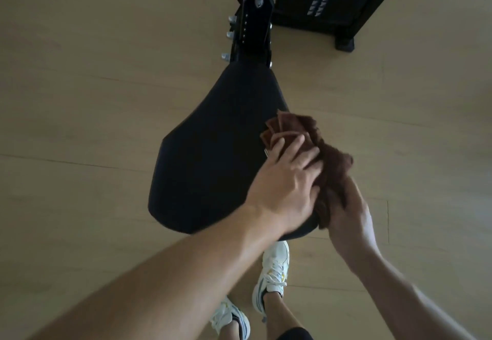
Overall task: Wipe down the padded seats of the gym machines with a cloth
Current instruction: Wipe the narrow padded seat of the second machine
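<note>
Both hands hold the brown cloth (314,150) at the right edge of the black seat (213,153). The left hand (287,179) presses it flat; the right hand (348,217) grips it. Most of the seat looks unwiped yet.

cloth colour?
Dark brown; the cloth is bunched under both hands at the black seat's right edge. Head view, the only one.

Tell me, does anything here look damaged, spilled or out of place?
Nothing stands out. The black padded seat looks whole, with no visible tears or spills. Both hands, left and right, hold a bunched brown cloth at the seat's right edge. The wooden floor shows no mess.
</note>
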`<state>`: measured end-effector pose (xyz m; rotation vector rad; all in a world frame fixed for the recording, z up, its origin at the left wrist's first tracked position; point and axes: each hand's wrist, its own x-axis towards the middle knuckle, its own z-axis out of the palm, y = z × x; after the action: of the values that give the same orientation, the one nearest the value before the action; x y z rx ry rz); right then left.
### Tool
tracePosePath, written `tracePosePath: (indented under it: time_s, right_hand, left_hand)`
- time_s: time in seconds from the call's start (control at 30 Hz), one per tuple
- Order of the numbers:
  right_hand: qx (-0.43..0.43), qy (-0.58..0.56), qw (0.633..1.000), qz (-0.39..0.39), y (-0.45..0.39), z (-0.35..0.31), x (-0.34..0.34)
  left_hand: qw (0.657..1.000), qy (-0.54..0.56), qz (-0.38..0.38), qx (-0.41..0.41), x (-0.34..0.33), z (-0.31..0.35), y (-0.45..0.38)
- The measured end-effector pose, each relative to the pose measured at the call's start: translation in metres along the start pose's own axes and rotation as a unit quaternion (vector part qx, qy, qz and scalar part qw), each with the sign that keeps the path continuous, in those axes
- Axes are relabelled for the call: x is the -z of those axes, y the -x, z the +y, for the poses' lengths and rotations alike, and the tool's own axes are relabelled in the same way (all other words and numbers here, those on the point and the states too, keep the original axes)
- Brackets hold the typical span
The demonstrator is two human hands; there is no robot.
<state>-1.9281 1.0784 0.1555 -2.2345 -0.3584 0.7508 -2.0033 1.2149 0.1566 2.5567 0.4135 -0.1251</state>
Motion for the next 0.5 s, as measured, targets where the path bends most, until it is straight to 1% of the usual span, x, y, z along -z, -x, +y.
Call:
tracePosePath:
  time_s: [0.07, 0.1, 0.13, 0.2, 0.27, 0.3, 0.37, 0.5]
  right_hand:
    - [-0.007, 0.047, 0.999, 0.016, 0.036, 0.013, -0.002]
    - [0.007, 0.070, 0.997, 0.019, 0.052, 0.016, -0.003]
    - [0.039, 0.088, 0.995, 0.021, 0.065, 0.015, -0.006]
    - [0.151, 0.140, 0.978, 0.018, 0.079, 0.010, -0.016]
    - [0.265, 0.175, 0.948, -0.021, 0.080, 0.009, -0.030]
    - [0.301, 0.184, 0.935, -0.041, 0.077, 0.004, -0.037]
    - [0.334, 0.191, 0.919, -0.084, 0.067, -0.012, -0.051]
    - [0.340, 0.247, 0.891, -0.170, 0.044, -0.046, -0.080]
  left_hand:
    - [1.000, 0.021, 0.020, -0.007, -0.013, 0.009, 0.038]
    - [0.999, 0.030, 0.029, -0.004, -0.019, 0.011, 0.058]
    - [0.999, 0.034, 0.038, 0.002, -0.023, 0.010, 0.077]
    - [0.997, 0.035, 0.061, 0.022, -0.026, 0.001, 0.110]
    - [0.995, 0.022, 0.085, 0.041, -0.023, -0.013, 0.134]
    - [0.993, 0.013, 0.101, 0.052, -0.020, -0.020, 0.143]
    - [0.987, 0.003, 0.133, 0.087, -0.015, -0.033, 0.153]
    - [0.967, 0.017, 0.176, 0.182, -0.006, -0.051, 0.156]
